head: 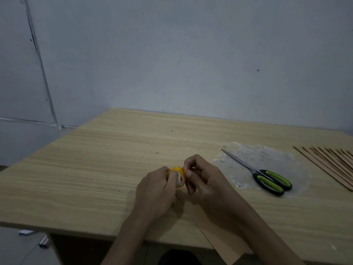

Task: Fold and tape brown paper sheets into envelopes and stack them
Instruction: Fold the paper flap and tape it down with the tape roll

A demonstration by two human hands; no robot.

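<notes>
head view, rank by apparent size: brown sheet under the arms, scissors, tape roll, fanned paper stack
1. brown sheet, though arms hide part of it
2-3. scissors and fanned paper stack: look alike; the stack is cut by the frame edge, so not ranked
4. tape roll, clearly smallest
</notes>
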